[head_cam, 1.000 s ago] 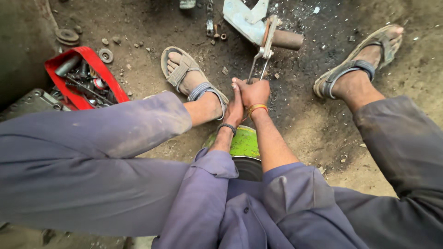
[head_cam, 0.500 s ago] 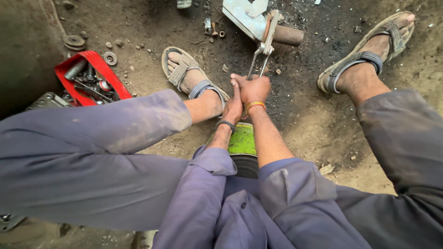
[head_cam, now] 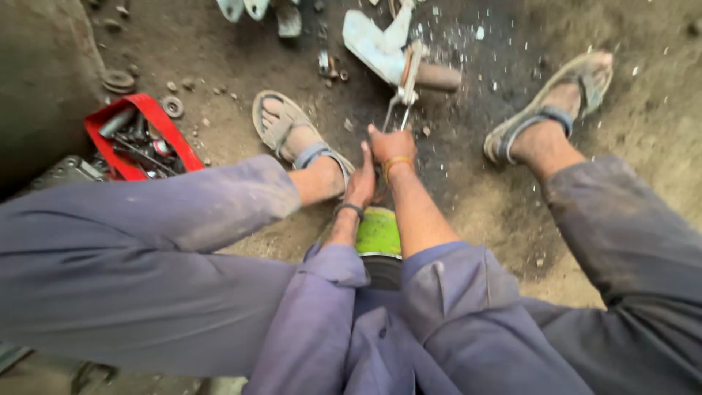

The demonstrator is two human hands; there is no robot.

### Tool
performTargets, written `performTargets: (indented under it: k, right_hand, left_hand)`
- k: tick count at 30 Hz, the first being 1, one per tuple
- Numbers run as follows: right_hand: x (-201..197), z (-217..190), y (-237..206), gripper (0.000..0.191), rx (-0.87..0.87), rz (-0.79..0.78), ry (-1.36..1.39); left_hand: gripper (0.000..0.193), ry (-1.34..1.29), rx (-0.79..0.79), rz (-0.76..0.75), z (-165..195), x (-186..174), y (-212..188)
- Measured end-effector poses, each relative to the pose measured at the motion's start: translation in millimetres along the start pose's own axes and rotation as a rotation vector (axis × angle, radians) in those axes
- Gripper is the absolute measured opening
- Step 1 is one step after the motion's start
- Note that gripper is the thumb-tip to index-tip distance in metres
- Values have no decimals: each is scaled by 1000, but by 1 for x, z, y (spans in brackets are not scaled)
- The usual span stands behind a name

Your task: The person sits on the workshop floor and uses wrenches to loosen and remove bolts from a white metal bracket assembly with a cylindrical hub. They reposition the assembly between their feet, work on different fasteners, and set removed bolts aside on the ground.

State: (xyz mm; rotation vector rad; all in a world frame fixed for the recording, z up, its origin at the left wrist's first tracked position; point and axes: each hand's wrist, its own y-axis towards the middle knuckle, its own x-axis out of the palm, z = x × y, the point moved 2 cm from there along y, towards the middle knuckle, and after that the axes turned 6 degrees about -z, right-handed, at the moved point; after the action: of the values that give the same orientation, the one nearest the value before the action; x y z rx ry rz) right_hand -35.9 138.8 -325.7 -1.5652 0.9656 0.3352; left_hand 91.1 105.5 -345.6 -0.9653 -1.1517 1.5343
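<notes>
I sit on dirt ground with my legs spread, both arms stretched forward between my knees. My right hand (head_cam: 392, 146) grips the two handles of metal pliers (head_cam: 404, 95). The pliers' jaws bite on a grey-blue metal part (head_cam: 369, 44) with a brown cylindrical stub (head_cam: 437, 76). My left hand (head_cam: 361, 183) presses against the right wrist and the lower handles. A green can (head_cam: 378, 232) stands under my forearms.
A red tray (head_cam: 150, 117) with bolts and tools lies at the left by a dark metal body (head_cam: 36, 80). Washers (head_cam: 172, 107) and small parts litter the dirt. My sandalled feet (head_cam: 289, 132) (head_cam: 548, 110) flank the part. More metal pieces (head_cam: 252, 9) lie at top.
My view has shifted slightly, so the part and pliers sit a little lower and left in frame. Both hands keep their grip; the pliers stay clamped on the part.
</notes>
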Motion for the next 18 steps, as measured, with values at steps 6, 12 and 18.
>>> performTargets:
  k: [6,12,18]
  right_hand:
    - [6,2,-18,48,-47,14,24]
    - [3,-1,-29,51,-57,64,65]
    - [9,-3,-32,58,24,32,105]
  left_hand:
    - [119,-126,1,-4,-3,4,0]
    - [118,-128,-80,-47,-18,10,14]
    - [98,95,173,-5,-30,13,22]
